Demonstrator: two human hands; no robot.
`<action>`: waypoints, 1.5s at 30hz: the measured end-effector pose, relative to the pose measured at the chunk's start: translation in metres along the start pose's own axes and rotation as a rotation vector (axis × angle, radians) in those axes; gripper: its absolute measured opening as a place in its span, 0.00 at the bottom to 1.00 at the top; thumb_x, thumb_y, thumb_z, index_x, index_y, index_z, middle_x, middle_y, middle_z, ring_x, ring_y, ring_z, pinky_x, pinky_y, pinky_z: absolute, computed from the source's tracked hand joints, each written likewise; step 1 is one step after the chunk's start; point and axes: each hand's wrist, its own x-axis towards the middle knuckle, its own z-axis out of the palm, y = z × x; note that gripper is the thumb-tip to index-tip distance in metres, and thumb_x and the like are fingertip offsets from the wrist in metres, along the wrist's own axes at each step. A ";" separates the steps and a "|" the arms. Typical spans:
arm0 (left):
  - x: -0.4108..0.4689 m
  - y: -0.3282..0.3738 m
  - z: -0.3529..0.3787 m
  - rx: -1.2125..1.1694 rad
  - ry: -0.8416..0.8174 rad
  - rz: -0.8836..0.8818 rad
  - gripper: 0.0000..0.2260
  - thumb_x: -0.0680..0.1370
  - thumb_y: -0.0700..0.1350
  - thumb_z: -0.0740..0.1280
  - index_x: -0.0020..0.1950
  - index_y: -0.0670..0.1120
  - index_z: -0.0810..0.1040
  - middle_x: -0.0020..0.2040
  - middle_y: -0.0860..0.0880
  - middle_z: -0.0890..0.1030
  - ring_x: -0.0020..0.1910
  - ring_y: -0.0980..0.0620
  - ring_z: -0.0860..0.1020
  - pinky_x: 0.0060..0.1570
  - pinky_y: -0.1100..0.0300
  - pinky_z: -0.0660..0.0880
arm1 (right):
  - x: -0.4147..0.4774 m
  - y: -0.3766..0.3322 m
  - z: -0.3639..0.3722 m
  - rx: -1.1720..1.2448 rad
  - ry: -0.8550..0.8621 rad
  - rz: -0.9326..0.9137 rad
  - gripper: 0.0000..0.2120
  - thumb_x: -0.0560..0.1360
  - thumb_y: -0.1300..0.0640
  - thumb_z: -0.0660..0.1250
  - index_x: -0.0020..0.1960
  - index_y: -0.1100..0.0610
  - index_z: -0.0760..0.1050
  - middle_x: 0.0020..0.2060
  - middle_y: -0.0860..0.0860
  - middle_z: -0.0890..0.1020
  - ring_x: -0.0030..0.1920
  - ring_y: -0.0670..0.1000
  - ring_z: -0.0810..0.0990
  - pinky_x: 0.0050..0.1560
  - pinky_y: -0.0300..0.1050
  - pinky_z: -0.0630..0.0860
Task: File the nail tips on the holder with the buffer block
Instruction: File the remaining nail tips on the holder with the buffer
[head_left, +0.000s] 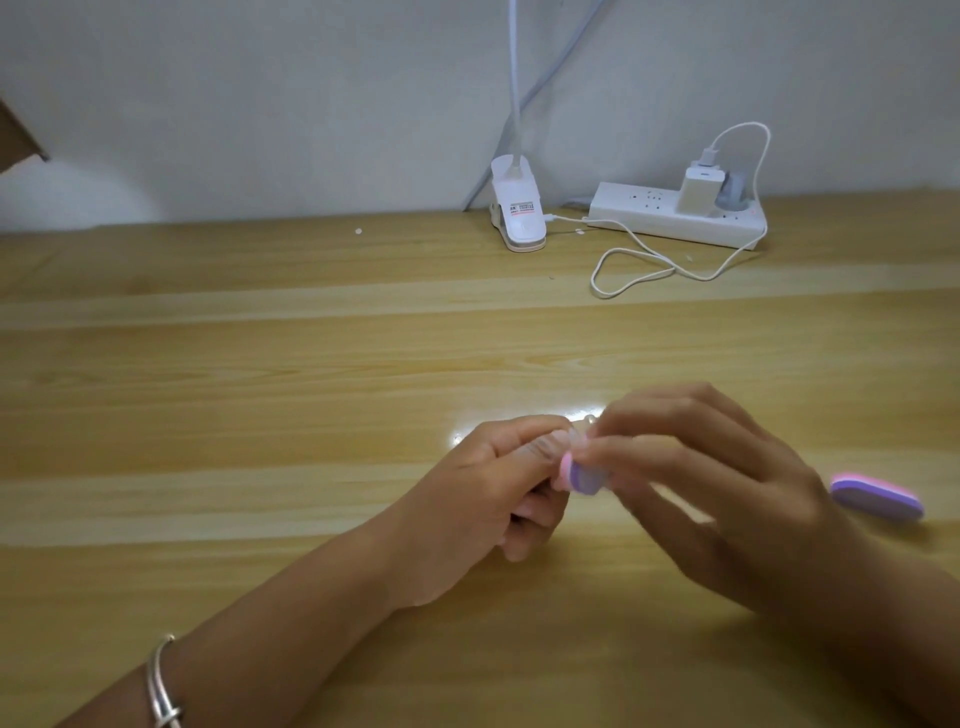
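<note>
Bangles (163, 686) of silver metal circle the left wrist at the bottom edge, and that forearm runs up and to the right across the table (260, 364). Its left hand (498, 483) is turned thumb-up, the lower fingers curled into the palm, the thumb and forefinger closed narrowly on a small clear piece, the holder (588, 419). Blur hides the nail tips on it.

From the right edge the right hand (701, 483) reaches in, back toward the camera and smeared by motion. Its thumb and fingers pinch the pink and purple buffer (579, 477), held on edge against the left fingertips just below the holder. Both hands hang above the table near its middle.

On the table just beside the right wrist lies a second buffer (878, 499), purple over pink.

Far back by the wall stands a white lamp clip (517, 213). It bears a label with dark print and a red mark, too small to read. Near it lies a white power strip (675, 223) with a charger (698, 189) plugged in, its cable (649, 265) looping over the wood to the clip.
</note>
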 end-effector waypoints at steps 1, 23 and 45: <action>0.000 0.000 0.000 -0.001 -0.006 0.009 0.13 0.81 0.48 0.57 0.38 0.45 0.70 0.29 0.54 0.62 0.25 0.58 0.59 0.24 0.68 0.59 | 0.001 0.003 -0.002 -0.012 0.007 0.018 0.09 0.75 0.71 0.69 0.54 0.65 0.83 0.50 0.57 0.82 0.50 0.56 0.80 0.54 0.47 0.76; 0.002 -0.003 -0.003 0.043 0.004 0.001 0.16 0.81 0.49 0.58 0.44 0.37 0.69 0.30 0.54 0.60 0.26 0.57 0.58 0.24 0.68 0.59 | 0.001 -0.008 0.005 -0.014 0.048 0.067 0.08 0.77 0.70 0.69 0.55 0.64 0.83 0.50 0.56 0.83 0.51 0.56 0.81 0.56 0.46 0.75; -0.001 -0.001 0.008 0.119 0.012 0.060 0.14 0.84 0.46 0.58 0.39 0.45 0.70 0.30 0.52 0.61 0.26 0.58 0.59 0.25 0.68 0.58 | 0.000 0.002 -0.002 -0.016 0.020 0.056 0.09 0.76 0.71 0.68 0.55 0.65 0.82 0.51 0.58 0.82 0.51 0.57 0.81 0.56 0.46 0.76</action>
